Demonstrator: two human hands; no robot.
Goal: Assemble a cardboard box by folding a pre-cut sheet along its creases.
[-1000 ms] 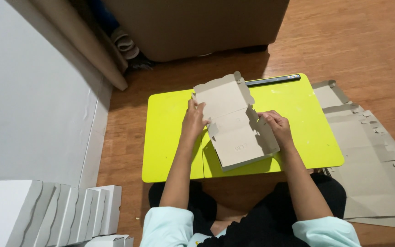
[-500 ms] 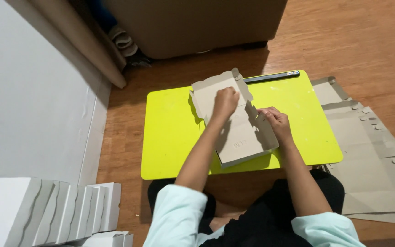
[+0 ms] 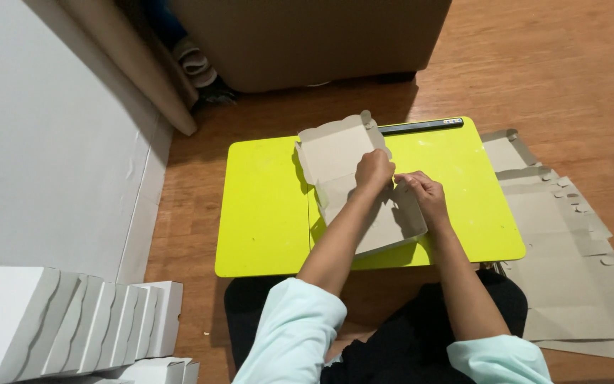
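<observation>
A grey cardboard box blank [image 3: 335, 153], partly folded, lies on a bright yellow low table [image 3: 264, 213]. My left hand [image 3: 373, 171] reaches across the box and pinches a side flap near its right wall. My right hand [image 3: 424, 195] grips the same right wall just beside it, fingers curled on the cardboard. The box lid stands open toward the far side. Both forearms cover the near part of the box.
Flat grey cardboard blanks [image 3: 570, 249] lie stacked on the wooden floor to the right. Folded white boxes [image 3: 72, 320] stand in a row at the lower left by a white wall. A dark ruler [image 3: 421, 126] lies at the table's far edge. A brown cabinet [image 3: 307, 43] stands beyond.
My left hand moved from the box's left edge across to its right side, beside my right hand. The box shifted a little on the table.
</observation>
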